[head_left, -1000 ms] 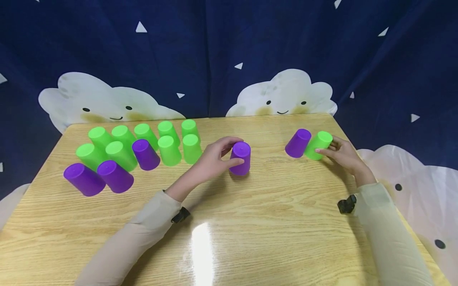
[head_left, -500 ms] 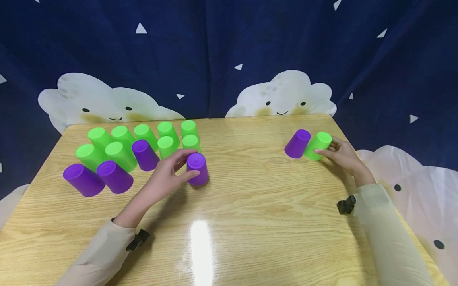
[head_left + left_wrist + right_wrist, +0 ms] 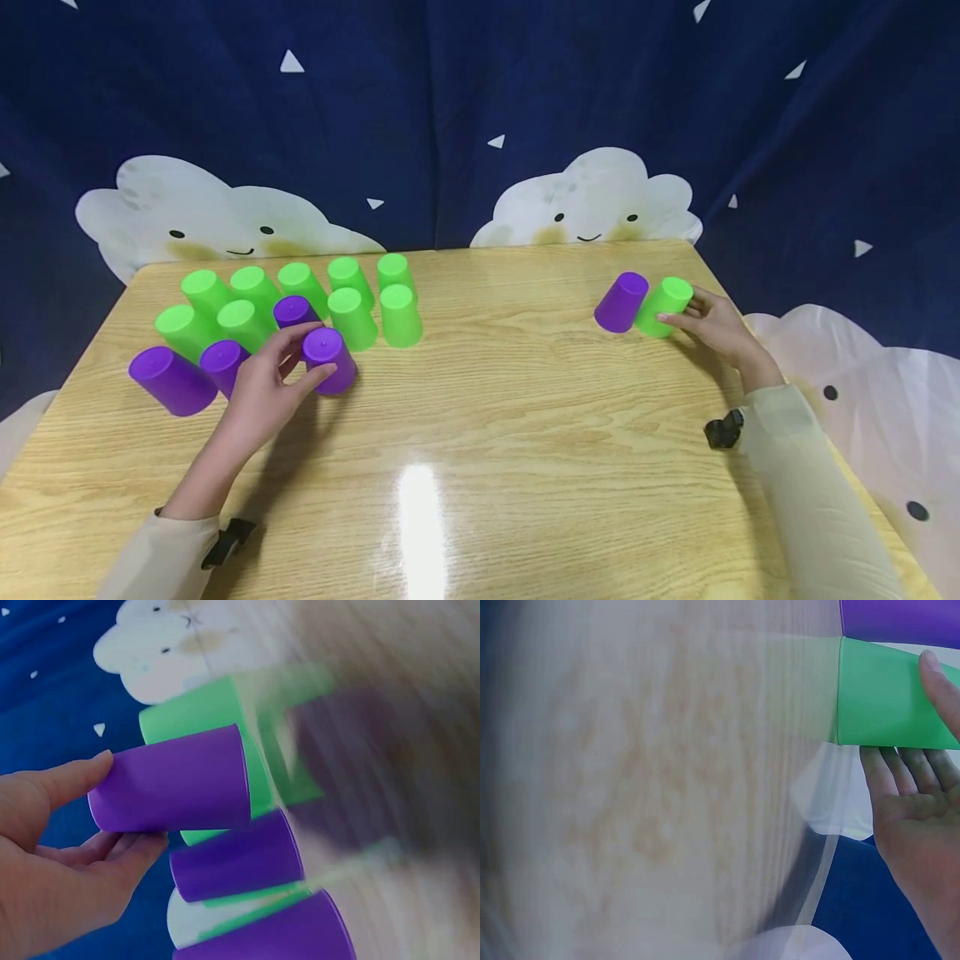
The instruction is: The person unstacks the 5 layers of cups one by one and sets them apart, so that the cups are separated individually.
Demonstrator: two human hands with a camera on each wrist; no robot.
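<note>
My left hand grips an upside-down purple cup between thumb and fingers, close over the table in front of the left group of cups. In the left wrist view the thumb lies on one side of that purple cup and the fingers on the other. At the far right, my right hand holds an upside-down green cup round its side, thumb at the front. Directly left of it stands another purple cup. In the right wrist view, fingers rest along the green cup.
Several upturned green cups stand in rows at the back left of the wooden table. Among them are a purple cup, partly covered, and two more at the front left, one a purple cup. A dark blue curtain hangs behind.
My left hand has carried the purple cup leftward from the table's middle to the front of the left group. The right hand and its green cup have stayed in place.
</note>
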